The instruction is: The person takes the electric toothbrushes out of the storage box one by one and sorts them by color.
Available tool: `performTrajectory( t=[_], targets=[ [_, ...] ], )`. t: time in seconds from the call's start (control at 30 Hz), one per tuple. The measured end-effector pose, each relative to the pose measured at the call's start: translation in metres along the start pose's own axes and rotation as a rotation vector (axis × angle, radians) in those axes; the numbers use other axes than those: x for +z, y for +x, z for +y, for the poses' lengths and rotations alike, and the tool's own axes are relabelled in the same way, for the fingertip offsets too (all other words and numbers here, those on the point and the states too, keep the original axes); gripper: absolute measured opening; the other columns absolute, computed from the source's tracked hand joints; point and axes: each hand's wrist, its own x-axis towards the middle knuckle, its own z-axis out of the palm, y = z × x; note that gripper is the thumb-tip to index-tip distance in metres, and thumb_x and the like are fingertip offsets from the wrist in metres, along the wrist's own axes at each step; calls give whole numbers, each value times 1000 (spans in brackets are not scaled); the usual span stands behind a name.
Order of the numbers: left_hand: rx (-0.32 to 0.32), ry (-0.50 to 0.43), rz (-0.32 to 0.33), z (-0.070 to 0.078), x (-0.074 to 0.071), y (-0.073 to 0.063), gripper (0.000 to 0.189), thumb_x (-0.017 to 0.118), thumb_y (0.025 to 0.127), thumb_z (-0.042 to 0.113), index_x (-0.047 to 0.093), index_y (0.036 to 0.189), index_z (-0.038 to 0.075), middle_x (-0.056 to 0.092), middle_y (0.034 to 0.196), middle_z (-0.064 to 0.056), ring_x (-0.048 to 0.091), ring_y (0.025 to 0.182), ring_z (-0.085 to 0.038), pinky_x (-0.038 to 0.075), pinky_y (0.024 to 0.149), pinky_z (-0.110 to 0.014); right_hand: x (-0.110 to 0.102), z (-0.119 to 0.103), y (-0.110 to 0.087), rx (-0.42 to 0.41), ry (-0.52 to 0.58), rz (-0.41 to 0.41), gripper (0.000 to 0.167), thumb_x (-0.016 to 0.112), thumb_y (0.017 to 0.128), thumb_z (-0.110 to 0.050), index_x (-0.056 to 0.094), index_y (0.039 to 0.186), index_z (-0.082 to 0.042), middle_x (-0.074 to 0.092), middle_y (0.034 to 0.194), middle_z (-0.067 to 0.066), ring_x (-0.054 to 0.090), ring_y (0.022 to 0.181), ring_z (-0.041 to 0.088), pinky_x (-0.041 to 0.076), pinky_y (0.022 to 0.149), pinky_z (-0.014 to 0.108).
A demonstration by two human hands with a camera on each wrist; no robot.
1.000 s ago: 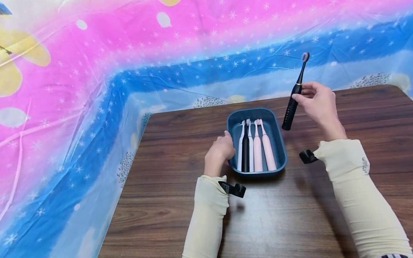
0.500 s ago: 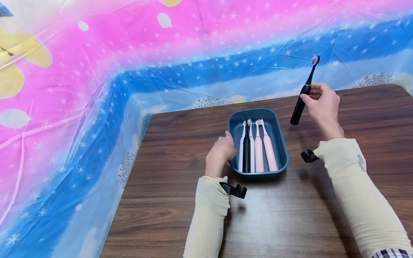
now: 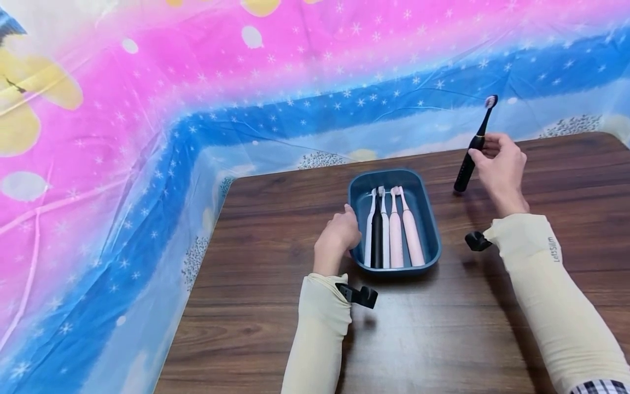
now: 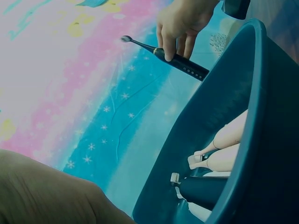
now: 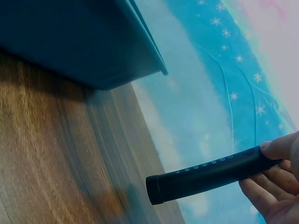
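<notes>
An electric toothbrush (image 3: pixel 472 150), black with a thin gold ring, leans upright in my right hand (image 3: pixel 499 167). Thumb and fingers pinch its handle, bristles up, with the base just above the table. My left hand (image 3: pixel 337 238) holds the left side of a dark blue plastic box (image 3: pixel 432 232); some of its fingers are hidden. Inside the box, side by side, lie a black toothbrush (image 3: pixel 377 235), white toothbrushes (image 3: pixel 386 241) on both sides of it, and two pink toothbrushes (image 3: pixel 412 235). In the left wrist view, the right hand (image 4: pixel 184 28) shows beyond the box rim.
The box stands on a dark wood-grain table (image 3: pixel 246 312). A pink and blue patterned cloth (image 3: pixel 275 115) hangs behind the table and along its left side. Black camera mounts (image 3: pixel 361 295) stick out from both wrists.
My right hand has carried the black toothbrush rightward, away from the box, and its base has come lower. My left hand has stayed at the box.
</notes>
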Motion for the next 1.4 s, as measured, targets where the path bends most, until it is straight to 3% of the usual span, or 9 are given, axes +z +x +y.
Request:
performTrajectory(
  t=[0.23,0.53,0.97,1.4],
  targets=[
    [-1,0,4,1,1,2,70,46,100,13,4,155,14,45,145,-15,56,76,-23,52,48,-26,0,3,5,-16,-13,-7,44,57,95,-27,52,134,-7,60,129,17,61,115,25,50,97,30],
    [-5,-15,-11,-2,3,2,70,46,100,13,4,155,14,44,145,-16,63,76,-25,52,47,-26,8,12,1,-25,9,-22,44,57,96,-27,51,135,-8,60,129,18,61,115,28,52,96,33],
    [7,-19,5,-2,1,0,70,47,100,13,4,155,13,54,134,-19,68,72,-26,51,47,-26,11,9,2,-60,10,-36,44,55,96,-22,48,136,-4,58,129,21,59,116,33,51,97,39],
    [0,-17,5,-1,2,0,69,46,100,12,5,155,13,53,134,-19,67,74,-26,51,48,-26,10,7,-1,-76,9,-94,44,54,97,-20,46,135,1,56,129,24,58,116,36,50,97,44]
  ],
)
